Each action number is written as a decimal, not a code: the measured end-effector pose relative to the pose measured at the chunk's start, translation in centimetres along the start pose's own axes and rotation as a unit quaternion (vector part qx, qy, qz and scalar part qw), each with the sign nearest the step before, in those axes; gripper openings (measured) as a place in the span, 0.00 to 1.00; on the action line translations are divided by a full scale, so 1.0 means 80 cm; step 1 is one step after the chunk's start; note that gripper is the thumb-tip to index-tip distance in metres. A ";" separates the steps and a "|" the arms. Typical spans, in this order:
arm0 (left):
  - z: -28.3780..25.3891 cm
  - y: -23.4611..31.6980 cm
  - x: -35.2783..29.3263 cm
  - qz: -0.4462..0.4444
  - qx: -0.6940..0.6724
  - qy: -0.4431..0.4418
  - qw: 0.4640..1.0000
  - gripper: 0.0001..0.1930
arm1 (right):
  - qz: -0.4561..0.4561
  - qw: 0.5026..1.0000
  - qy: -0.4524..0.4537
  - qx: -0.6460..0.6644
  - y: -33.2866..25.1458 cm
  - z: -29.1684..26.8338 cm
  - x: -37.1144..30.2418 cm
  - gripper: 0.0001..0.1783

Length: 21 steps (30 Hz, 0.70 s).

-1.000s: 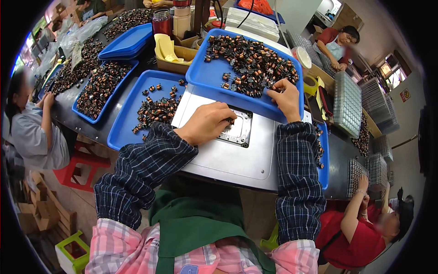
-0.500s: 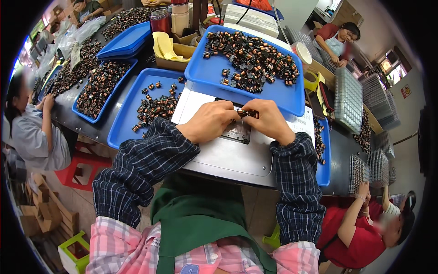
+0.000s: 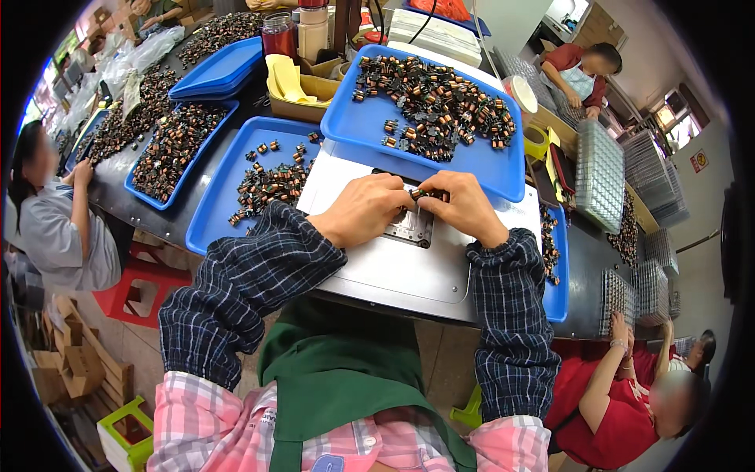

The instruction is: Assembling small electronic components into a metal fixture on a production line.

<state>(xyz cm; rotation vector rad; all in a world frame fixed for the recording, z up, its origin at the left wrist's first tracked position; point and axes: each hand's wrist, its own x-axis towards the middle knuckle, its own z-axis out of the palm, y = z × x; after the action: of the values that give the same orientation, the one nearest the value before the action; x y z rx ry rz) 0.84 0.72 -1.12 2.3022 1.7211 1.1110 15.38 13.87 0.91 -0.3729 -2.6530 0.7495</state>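
Over a silver metal machine top (image 3: 417,275), both my hands work close together at a dark recess holding a metal plate (image 3: 412,230). My right hand (image 3: 465,206) is closed, pinching small copper-wound coils (image 3: 428,194) with black bases between thumb and fingers. Beside it on the left, my left hand (image 3: 362,209) has its fingers drawn together at the edge of the recess; whatever they hold is hidden. Just beyond my hands, a blue tray (image 3: 334,126) heaped with loose coils (image 3: 440,98) rests on the machine.
More blue trays of coils stand on the left (image 3: 208,208) and right (image 3: 560,303). A cardboard box (image 3: 303,110) with yellow cloths sits behind. Clear plastic trays (image 3: 599,173) are stacked at right. Co-workers sit on both sides; a red stool (image 3: 140,287) stands at lower left.
My hands stay in nearly the same place; the right fingers have shifted slightly around the coils. At lower right, the co-worker in red has moved a little.
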 end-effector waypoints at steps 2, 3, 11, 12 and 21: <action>-0.006 -0.001 -0.004 -0.015 -0.022 0.035 0.999 0.10 | -0.024 0.999 -0.016 -0.014 -0.005 0.003 -0.002 0.11; -0.009 -0.003 -0.006 -0.029 -0.046 0.067 0.996 0.10 | -0.023 0.999 -0.016 -0.016 -0.005 0.004 -0.002 0.11; -0.067 -0.048 -0.061 -0.226 0.054 0.227 0.946 0.11 | -0.040 0.992 -0.051 -0.104 -0.023 0.006 -0.002 0.09; -0.070 -0.054 -0.065 -0.236 0.113 0.217 0.940 0.11 | -0.034 0.989 -0.068 -0.129 -0.025 0.006 -0.001 0.08; -0.036 -0.062 0.023 -0.109 0.046 0.188 0.975 0.12 | -0.034 0.975 -0.101 -0.194 -0.042 0.006 0.005 0.07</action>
<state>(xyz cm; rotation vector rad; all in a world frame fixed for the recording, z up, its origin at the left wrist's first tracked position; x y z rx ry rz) -4.64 3.15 -0.26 1.9776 2.1322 1.5221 14.33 10.98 2.43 -0.3169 -2.9883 0.2546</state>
